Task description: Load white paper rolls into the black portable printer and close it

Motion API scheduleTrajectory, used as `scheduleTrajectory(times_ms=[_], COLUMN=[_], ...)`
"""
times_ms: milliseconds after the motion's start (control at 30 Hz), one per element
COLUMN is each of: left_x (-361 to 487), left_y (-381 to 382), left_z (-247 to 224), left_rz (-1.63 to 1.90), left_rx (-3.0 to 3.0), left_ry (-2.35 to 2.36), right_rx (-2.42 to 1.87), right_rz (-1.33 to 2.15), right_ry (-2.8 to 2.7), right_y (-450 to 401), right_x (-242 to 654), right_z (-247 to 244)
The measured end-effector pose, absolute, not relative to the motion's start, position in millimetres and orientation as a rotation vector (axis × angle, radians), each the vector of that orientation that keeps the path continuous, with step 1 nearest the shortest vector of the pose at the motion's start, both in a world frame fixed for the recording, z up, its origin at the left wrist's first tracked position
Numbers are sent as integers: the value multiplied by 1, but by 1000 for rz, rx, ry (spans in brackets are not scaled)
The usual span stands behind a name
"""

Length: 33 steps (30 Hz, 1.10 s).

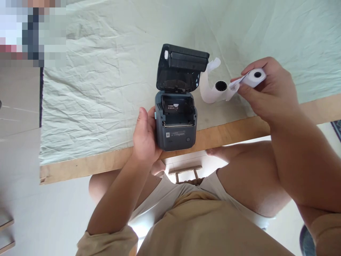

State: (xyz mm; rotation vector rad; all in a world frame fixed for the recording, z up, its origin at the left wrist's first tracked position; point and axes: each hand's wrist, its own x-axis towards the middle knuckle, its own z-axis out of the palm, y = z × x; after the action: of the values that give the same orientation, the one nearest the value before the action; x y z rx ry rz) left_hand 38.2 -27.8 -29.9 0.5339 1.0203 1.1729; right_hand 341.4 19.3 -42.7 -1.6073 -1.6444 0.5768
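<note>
A dark label printer stands near the table's front edge, its lid swung up and its paper bay uncovered. No roll shows inside the bay. My left hand is wrapped round the printer's left side, thumb raised, the other fingers partly hidden behind it. To the right, my right hand holds a small white paper roll with a dark core, pinching its loose end between thumb and fingers. Between printer and right hand lies another roll with a black core, a curled white strip beside it.
A wrinkled pale green cloth covers the table, with a bare wooden front edge. My legs are below that edge, beside a small wooden stool. A blurred patch hides the top left corner.
</note>
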Motion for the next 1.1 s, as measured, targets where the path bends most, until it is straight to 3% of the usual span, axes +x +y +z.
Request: scheduleTrajectory(times_ms=[133,500,733,1100], left_x=[38,39,41,41], left_y=[-27,-27,-27,-27], left_z=[-27,-22,-25,-23], left_rz=[1167,1142,1169,1146], left_rx=[530,536,521,499], left_ry=[1056,1102,1073,1083], right_rx=[-1668,-1794,-1843,-1851], right_rz=[393,620,427,774], right_ry=[-1770,-1827,-1811,-1923], right_y=[17,16,19,19], right_x=[341,349,349,363], right_z=[-47,-31,-39,-26])
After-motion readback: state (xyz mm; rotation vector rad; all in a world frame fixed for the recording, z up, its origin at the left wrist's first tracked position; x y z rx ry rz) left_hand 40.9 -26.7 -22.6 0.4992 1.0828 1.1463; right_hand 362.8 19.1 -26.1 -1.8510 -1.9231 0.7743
